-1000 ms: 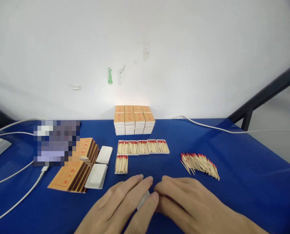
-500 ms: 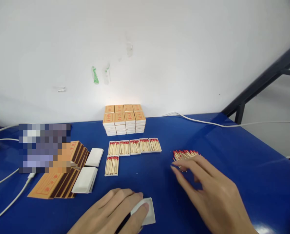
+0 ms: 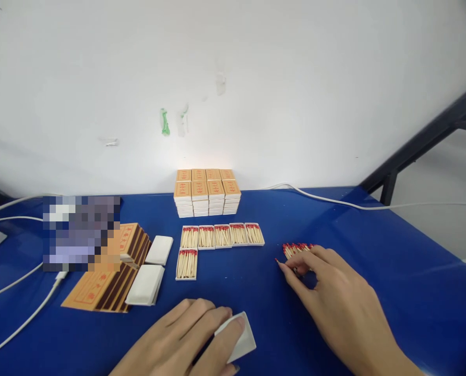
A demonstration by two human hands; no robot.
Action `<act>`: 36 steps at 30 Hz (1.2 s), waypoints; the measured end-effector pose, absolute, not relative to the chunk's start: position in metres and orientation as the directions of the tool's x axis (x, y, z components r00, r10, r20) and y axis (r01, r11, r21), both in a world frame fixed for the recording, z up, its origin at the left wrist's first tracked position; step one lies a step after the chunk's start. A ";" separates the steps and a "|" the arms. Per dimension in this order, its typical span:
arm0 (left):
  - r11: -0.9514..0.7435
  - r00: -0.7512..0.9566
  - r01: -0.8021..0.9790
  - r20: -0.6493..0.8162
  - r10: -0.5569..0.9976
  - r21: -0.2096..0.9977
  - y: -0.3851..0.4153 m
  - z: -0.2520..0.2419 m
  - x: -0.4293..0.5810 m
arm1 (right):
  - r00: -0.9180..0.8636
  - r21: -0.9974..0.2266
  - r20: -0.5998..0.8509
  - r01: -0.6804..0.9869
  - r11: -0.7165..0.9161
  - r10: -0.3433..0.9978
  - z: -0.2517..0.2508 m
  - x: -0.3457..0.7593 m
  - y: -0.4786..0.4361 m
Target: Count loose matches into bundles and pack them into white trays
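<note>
Head view: white tray (image 3: pixel 243 343) in the left hand (image 3: pixel 178 334), right hand (image 3: pixel 342 295) at the matches (image 3: pixel 297 249)

The tray is small, shallow and rectangular, with a thin raised rim, and sits aslant to the table edge. The matches are pale sticks with bright red heads, heaped loosely on the blue table (image 3: pixel 252 292).

The left hand covers the tray's left part, so that end cannot be seen; whether the tray rests on the table is unclear. The right hand hides most of the heap, leaving mainly the far row of heads in sight. Both wrists run off the bottom, and a blocky blur masks the dark object (image 3: pixel 82 230) at left.

The left thumb lies across the tray's inside, with the other fingers along its far left side, holding it. The right thumb and forefinger come narrowly together at the heap's near left; one red head shows beside the thumb tip, but I cannot tell whether they grip any sticks.
</note>
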State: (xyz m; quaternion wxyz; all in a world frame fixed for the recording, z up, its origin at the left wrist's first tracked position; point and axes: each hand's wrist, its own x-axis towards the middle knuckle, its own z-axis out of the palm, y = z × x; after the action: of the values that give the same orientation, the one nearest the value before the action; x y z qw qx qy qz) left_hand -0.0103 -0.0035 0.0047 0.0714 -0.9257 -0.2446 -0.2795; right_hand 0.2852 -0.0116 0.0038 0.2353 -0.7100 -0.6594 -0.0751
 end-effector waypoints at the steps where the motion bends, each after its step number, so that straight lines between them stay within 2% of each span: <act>1: -0.870 0.724 0.492 0.552 0.413 0.005 -0.003 0.005 -0.010 | 0.116 -0.251 0.412 0.968 -0.010 0.904 0.004 0.282 -0.011; 6: -0.874 0.736 0.486 0.534 0.417 0.013 -0.002 0.012 -0.006 | 0.125 -0.334 0.366 0.943 0.005 0.922 0.008 0.278 -0.013; 12: -0.876 0.745 0.482 0.530 0.404 -0.010 -0.003 0.015 -0.006 | 0.218 -0.233 0.432 0.964 -0.125 0.875 0.007 0.296 -0.011; 21: -0.881 0.742 0.473 0.536 0.402 0.007 -0.002 0.016 -0.006 | 0.203 -0.289 0.374 0.953 -0.095 0.905 0.009 0.282 -0.013; 28: -0.883 0.762 0.464 0.478 0.437 0.068 -0.002 0.025 -0.004 | 0.212 -0.257 0.383 0.959 -0.117 0.899 0.014 0.285 -0.018; 36: -0.891 0.775 0.450 0.472 0.420 0.054 -0.001 0.020 -0.007 | 0.190 -0.272 0.379 0.958 -0.087 0.906 0.015 0.281 -0.029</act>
State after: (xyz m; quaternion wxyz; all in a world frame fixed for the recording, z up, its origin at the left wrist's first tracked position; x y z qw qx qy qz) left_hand -0.0066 -0.0010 0.0202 0.0308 -0.9416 -0.2310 -0.2430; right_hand 0.2808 -0.0287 0.0152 0.2336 -0.7351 -0.6340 -0.0560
